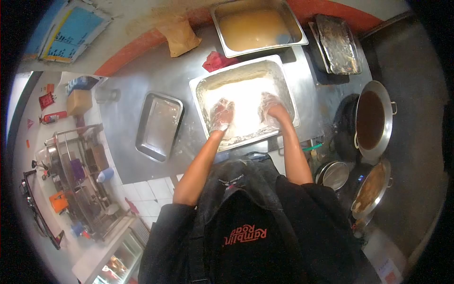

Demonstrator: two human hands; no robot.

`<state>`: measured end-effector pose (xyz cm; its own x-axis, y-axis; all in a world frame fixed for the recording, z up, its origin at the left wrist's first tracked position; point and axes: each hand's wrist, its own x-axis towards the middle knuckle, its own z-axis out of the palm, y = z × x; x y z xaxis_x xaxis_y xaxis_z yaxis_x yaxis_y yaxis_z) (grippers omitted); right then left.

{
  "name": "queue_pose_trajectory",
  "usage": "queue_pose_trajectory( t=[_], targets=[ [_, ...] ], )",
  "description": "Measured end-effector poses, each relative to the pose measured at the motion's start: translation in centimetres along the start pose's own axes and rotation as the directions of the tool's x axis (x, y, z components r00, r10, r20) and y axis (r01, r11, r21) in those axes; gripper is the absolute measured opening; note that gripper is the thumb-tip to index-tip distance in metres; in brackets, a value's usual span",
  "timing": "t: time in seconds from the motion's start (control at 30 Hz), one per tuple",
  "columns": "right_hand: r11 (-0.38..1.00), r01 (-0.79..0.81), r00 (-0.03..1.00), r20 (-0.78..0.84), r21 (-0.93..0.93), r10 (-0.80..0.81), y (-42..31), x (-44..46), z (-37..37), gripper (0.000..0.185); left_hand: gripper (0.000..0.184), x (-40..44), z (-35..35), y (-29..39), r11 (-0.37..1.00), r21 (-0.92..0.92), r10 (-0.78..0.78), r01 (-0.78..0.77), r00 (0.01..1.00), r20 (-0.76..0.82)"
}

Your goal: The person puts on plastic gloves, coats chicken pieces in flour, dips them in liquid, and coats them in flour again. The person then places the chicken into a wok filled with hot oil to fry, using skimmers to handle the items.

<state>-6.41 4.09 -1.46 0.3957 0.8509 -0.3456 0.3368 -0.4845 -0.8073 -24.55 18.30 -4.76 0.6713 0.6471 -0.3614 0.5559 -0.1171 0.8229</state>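
Observation:
Both my hands are inside a deep rectangular steel pan that holds white flour-like powder. My left hand, in a thin clear plastic glove dusted white, lies on the powder at the pan's left side with its fingers stretched forward. On the right side, my right hand wears a similar glove. Its fingers look apart, and white coating and glare blur the tips. I see no separate object held in either hand. Bright light washes out the middle of the powder.
A steel pan of yellowish liquid stands behind, near a red cloth and a brown paper bag. At left lies a shallow metal tray. Dark trays, a pan of brown liquid and a strainer are at right.

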Motion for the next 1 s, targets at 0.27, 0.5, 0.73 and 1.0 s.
queue_pose_trajectory(
  t=[0.27,0.5,0.73,1.0],
  targets=[
    [0.923,-0.21,0.978,0.075,0.323,0.197,1.5,1.6,2.5,0.043,0.058,-1.6,-0.1,3.3,0.914,-0.401,-0.023,0.057,0.996,0.09],
    [0.947,-0.073,0.995,0.044,-0.312,0.091,-2.6,1.9,3.7,0.057,0.044,0.7,1.9,-0.4,0.909,0.401,0.074,-0.11,0.992,0.106],
    [0.714,0.152,0.983,0.03,-0.683,-0.18,6.7,4.4,2.8,0.045,0.059,0.1,-0.7,3.0,0.958,0.285,-0.075,0.032,0.987,0.142],
    [0.889,-0.267,0.96,0.02,0.371,0.28,0.9,2.1,3.2,0.051,0.061,-2.0,-2.4,7.3,0.986,0.116,-0.14,0.12,0.975,0.174]
  ],
)
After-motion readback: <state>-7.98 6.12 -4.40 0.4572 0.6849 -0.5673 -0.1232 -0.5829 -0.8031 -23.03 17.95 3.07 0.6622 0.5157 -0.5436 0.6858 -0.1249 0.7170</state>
